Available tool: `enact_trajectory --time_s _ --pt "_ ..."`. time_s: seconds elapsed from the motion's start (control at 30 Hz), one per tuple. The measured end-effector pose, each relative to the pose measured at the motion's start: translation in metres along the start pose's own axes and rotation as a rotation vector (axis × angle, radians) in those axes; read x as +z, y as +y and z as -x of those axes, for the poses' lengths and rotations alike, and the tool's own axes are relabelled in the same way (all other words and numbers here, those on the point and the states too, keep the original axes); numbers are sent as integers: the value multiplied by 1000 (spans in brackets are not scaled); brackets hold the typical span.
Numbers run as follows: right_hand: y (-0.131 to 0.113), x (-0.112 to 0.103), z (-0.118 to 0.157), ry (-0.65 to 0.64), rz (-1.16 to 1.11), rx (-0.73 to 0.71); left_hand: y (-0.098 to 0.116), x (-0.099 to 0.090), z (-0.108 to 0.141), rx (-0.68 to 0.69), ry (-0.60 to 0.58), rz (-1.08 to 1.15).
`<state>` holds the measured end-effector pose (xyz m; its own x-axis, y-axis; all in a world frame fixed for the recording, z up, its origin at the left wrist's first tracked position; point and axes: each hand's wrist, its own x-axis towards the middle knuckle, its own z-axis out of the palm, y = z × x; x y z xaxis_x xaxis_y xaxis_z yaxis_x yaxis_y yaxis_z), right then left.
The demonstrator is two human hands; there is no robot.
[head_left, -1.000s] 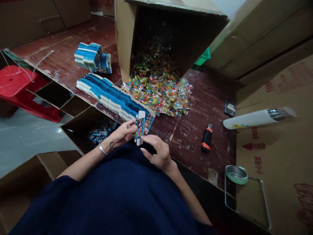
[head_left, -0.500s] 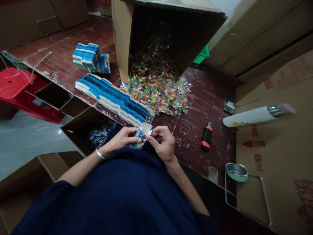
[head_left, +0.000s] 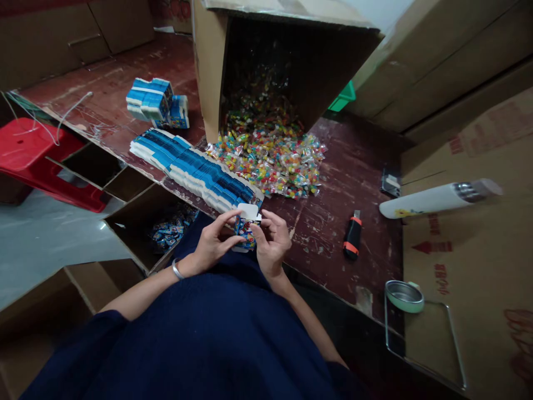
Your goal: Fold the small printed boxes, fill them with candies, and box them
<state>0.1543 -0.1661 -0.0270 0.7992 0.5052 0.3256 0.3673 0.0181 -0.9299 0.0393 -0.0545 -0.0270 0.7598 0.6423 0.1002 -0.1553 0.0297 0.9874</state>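
Observation:
Between both hands is a small printed candy box (head_left: 247, 232), blue with coloured pictures, its white end flap standing up. My left hand (head_left: 219, 238), with a silver bangle at the wrist, grips the box's left side between thumb and fingers. On the opposite side my right hand (head_left: 272, 241) pinches it, thumb in front and fingers behind. Just beyond them a long row of flat blue-and-white box blanks (head_left: 194, 169) lies along the table edge. Small clear bags of colourful candies (head_left: 275, 161) spill from a large cardboard carton (head_left: 213, 78) lying on its side.
Banded stacks of blanks (head_left: 150, 99) sit farther back on the red-brown table (head_left: 328, 161). To the right lie a utility knife (head_left: 353, 236), a white bottle (head_left: 425, 205) and a metal-lined cup (head_left: 403, 295). An open carton of filled-looking blue packs (head_left: 169, 228) and a red stool (head_left: 37, 144) stand left.
The candy box has turned upright to face me, its flap now at the top. My left hand has shifted right and both hands now hold its sides.

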Motion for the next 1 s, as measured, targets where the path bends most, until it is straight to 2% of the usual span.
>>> enact_trajectory --time_s 0.13,0.27,0.43,0.5,0.63,0.77,1.0 --pt "3 -5 -1 -62 95 -159 7 -4 -2 -107 -132 83" --pt "1 -7 -5 -95 94 -197 13 -4 -3 -209 -211 152" --pt "-5 -2 -9 -123 -84 -1 13 -3 -4 -197 -132 180" --pt "-8 -1 -11 -139 -164 32 13 -3 -5 -202 -121 206" --pt "-17 -5 -21 -268 -186 82 14 -6 -5 -191 -131 163" --pt "-23 -12 -35 -366 -164 285 15 -11 -5 -150 -184 54" --pt "-20 -19 -48 -419 -123 346 18 -13 -5 -174 -302 33"
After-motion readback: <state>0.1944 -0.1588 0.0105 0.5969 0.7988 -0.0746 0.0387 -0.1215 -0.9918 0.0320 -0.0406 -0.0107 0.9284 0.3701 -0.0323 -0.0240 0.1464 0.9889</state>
